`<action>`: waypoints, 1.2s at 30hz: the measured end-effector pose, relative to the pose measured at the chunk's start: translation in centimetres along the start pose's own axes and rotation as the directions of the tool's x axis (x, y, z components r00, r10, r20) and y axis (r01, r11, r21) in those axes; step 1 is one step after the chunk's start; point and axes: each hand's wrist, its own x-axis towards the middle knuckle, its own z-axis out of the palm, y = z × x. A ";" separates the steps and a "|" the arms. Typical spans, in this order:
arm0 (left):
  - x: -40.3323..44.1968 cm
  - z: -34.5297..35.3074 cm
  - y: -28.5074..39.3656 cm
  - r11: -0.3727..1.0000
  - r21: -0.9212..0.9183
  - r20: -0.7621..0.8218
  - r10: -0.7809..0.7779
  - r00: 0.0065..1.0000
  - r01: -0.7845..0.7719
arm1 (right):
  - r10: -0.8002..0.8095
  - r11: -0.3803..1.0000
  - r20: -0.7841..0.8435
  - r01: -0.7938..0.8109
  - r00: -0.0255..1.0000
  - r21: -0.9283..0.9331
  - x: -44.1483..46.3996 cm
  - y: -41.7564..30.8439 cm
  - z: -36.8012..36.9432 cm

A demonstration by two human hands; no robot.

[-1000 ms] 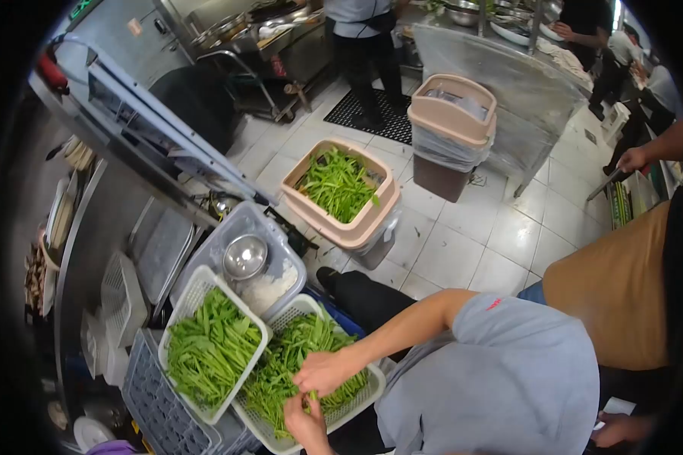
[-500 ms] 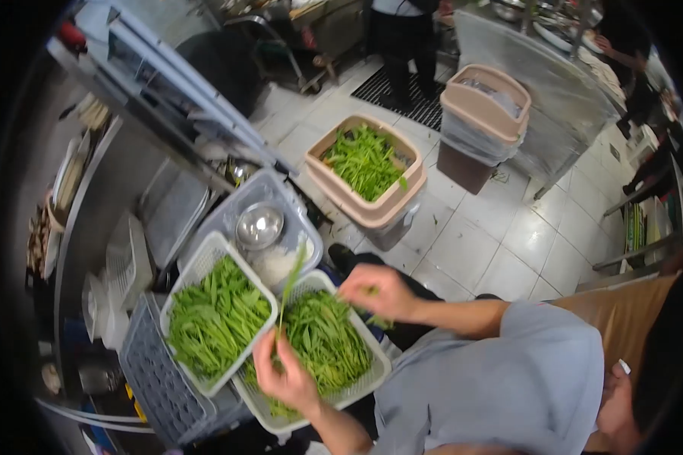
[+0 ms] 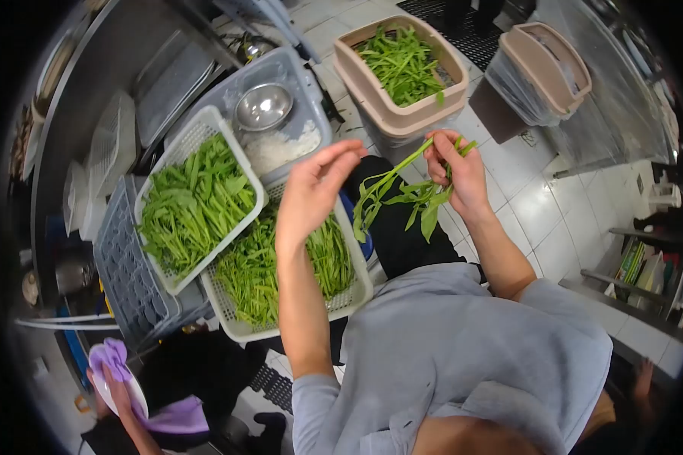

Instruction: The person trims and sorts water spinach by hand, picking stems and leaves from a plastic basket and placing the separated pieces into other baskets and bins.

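My right hand (image 3: 455, 171) is closed around a small bunch of leafy green stalks (image 3: 391, 189), which hang to its left with leaves drooping. My left hand (image 3: 319, 182) is raised with fingers stretched out and nothing visible in it. Below it, partly hidden by my forearm, is a white basket (image 3: 363, 292) of trimmed greens (image 3: 254, 277). A second white basket (image 3: 256, 193), heaped with longer greens (image 3: 197, 201), overlaps it on the left. Beyond my hands stands a beige-rimmed bin (image 3: 402, 121) with loose greens (image 3: 402, 64) on top.
A grey tub (image 3: 315, 98) holds a metal bowl (image 3: 264, 106) and white bits. Another lidded bin (image 3: 542, 72) stands at the upper right. Grey crates (image 3: 133, 265) are at the left. Lower left, another person's hand (image 3: 114, 387) holds a plate (image 3: 136, 394) and purple cloth (image 3: 110, 360).
My left hand has let go of the stalk it held and moved up and right. My right hand has moved right and now shows a bunch of greens. The view has shifted downward.
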 end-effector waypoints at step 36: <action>-13.2 -0.9 -4.2 0.937 0.162 -0.566 -0.168 0.807 0.309 | 0.209 0.852 0.384 0.025 0.899 -0.523 -0.3 8.4 11.1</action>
